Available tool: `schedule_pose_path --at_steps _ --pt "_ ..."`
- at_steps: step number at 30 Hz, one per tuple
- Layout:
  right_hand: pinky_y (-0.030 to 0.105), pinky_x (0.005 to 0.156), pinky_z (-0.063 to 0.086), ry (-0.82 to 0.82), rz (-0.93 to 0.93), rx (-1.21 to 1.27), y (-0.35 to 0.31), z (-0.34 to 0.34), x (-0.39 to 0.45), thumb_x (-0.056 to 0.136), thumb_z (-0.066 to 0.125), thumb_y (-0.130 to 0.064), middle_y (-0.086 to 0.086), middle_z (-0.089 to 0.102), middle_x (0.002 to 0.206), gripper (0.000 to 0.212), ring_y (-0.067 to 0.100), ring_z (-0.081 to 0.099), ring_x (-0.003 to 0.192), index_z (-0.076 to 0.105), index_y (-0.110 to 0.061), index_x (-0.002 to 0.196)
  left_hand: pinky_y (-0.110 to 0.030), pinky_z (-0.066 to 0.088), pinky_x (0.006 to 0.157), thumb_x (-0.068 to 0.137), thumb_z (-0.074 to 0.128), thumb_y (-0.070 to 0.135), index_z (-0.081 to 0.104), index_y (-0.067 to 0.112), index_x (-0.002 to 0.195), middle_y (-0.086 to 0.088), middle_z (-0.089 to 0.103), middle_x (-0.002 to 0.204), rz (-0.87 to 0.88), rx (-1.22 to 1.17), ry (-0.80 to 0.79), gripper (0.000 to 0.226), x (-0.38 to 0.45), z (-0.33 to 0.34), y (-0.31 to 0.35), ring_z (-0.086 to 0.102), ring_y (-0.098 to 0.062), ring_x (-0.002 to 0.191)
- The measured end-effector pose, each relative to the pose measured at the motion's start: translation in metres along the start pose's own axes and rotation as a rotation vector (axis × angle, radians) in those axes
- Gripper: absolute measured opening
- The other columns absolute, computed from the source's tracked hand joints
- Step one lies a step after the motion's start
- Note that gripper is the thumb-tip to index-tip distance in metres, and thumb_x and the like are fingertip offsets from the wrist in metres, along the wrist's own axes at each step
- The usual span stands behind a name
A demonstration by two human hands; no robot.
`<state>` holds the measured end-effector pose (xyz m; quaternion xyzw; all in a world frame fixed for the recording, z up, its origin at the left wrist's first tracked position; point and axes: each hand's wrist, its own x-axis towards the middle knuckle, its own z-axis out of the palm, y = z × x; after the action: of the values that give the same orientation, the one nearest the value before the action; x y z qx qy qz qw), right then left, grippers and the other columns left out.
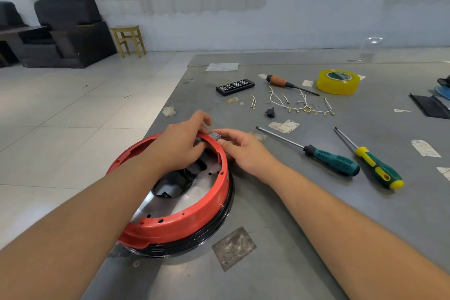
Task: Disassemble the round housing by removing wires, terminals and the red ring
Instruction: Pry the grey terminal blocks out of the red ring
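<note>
Gripping a grey block (215, 135) at the red ring (194, 224), both hands (181, 143)

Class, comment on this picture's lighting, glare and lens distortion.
Head view: soft daylight, faint shadows; glare on the housing's metal plate inside the red ring; wide-angle lens bends the table edges and stretches the forearms.

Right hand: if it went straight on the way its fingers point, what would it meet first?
The right hand points leftward at a small grey part on the red ring, which its fingertips already seem to touch; just beyond are the left hand's fingers.
</note>
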<state>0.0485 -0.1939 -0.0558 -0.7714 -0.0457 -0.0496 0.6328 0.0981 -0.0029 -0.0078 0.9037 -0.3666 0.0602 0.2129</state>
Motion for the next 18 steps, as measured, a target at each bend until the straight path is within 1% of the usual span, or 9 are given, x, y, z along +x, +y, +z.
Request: schedule_pose_path --at_steps 4,6,8,10,12,13,14,16,18 --pt "0.048 0.099 0.055 0.055 -0.008 -0.044 0.002 0.005 0.002 0.097 0.065 -0.034 -0.001 0.075 0.108 0.009 0.018 0.071 0.102 0.069 -0.037 0.105 -0.036 0.053 0.09 0.09 0.071 0.015 0.04 0.029 0.128 0.005 0.054 0.127 -0.028 -0.096 0.024 0.051 0.002 -0.006 0.001 0.063 -0.017 0.106" --pt "0.048 0.098 0.055 0.071 -0.009 -0.05 0.004 0.005 0.002 0.093 0.064 -0.041 -0.004 0.074 0.105 0.011 0.017 0.07 0.101 0.069 -0.039 0.103 -0.036 0.05 0.099 0.091 0.073 0.019 0.043 0.024 0.135 0.0 0.05 0.136 -0.067 -0.124 -0.004 0.053 0.003 -0.012 0.004 0.057 -0.02 0.12" --pt "0.049 0.098 0.055 0.084 -0.016 -0.067 0.007 0.003 0.002 0.092 0.063 -0.043 -0.008 0.073 0.103 0.011 0.016 0.069 0.101 0.067 -0.04 0.101 -0.044 0.039 0.114 0.092 0.07 0.017 0.046 0.025 0.141 -0.001 0.047 0.146 -0.094 -0.032 -0.067 0.054 0.005 -0.017 0.01 0.046 -0.022 0.137" --pt "0.048 0.096 0.055 0.103 -0.021 -0.062 0.009 0.001 0.002 0.096 0.062 -0.037 -0.009 0.072 0.101 0.007 0.015 0.07 0.098 0.066 -0.041 0.1 -0.048 0.031 0.118 0.092 0.065 0.013 0.049 0.028 0.141 -0.001 0.043 0.151 -0.139 0.082 -0.083 0.054 0.004 -0.02 0.021 0.039 -0.025 0.142" --pt "0.042 0.088 0.058 0.129 -0.027 -0.034 0.01 0.0 0.002 0.1 0.061 -0.031 -0.007 0.072 0.096 0.01 0.011 0.071 0.088 0.065 -0.039 0.1 -0.046 0.037 0.111 0.093 0.064 0.018 0.054 0.028 0.129 -0.002 0.047 0.141 -0.209 0.142 -0.032 0.039 0.0 -0.023 0.037 0.045 -0.029 0.132" --pt "0.037 0.083 0.058 0.144 -0.027 -0.007 0.01 -0.001 0.002 0.102 0.06 -0.026 -0.004 0.072 0.095 0.011 0.01 0.072 0.083 0.065 -0.036 0.103 -0.046 0.043 0.105 0.094 0.065 0.025 0.056 0.026 0.117 -0.002 0.054 0.13 -0.243 0.136 -0.001 0.025 -0.003 -0.024 0.046 0.051 -0.029 0.122" --pt "0.034 0.08 0.057 0.157 -0.027 0.019 0.01 -0.001 0.002 0.103 0.059 -0.022 -0.001 0.072 0.096 0.011 0.009 0.071 0.079 0.064 -0.031 0.107 -0.045 0.048 0.098 0.095 0.065 0.037 0.055 0.024 0.104 -0.001 0.06 0.115 -0.279 0.101 0.007 0.019 -0.008 -0.023 0.055 0.058 -0.028 0.111" --pt "0.026 0.075 0.056 0.182 -0.041 0.053 0.01 -0.003 0.001 0.104 0.057 -0.016 0.001 0.07 0.097 0.02 0.007 0.069 0.076 0.061 -0.03 0.119 -0.043 0.054 0.085 0.088 0.052 0.069 0.051 0.026 0.089 0.002 0.066 0.092 -0.373 0.045 -0.066 0.043 -0.017 -0.019 0.072 0.065 -0.025 0.091" --pt "0.025 0.073 0.056 0.208 -0.057 0.05 0.009 -0.005 0.0 0.103 0.058 -0.015 0.0 0.068 0.094 0.027 0.008 0.068 0.077 0.062 -0.033 0.122 -0.04 0.054 0.083 0.071 0.035 0.09 0.049 0.027 0.087 0.001 0.066 0.091 -0.424 0.104 -0.157 0.067 -0.025 -0.01 0.084 0.065 -0.025 0.089"
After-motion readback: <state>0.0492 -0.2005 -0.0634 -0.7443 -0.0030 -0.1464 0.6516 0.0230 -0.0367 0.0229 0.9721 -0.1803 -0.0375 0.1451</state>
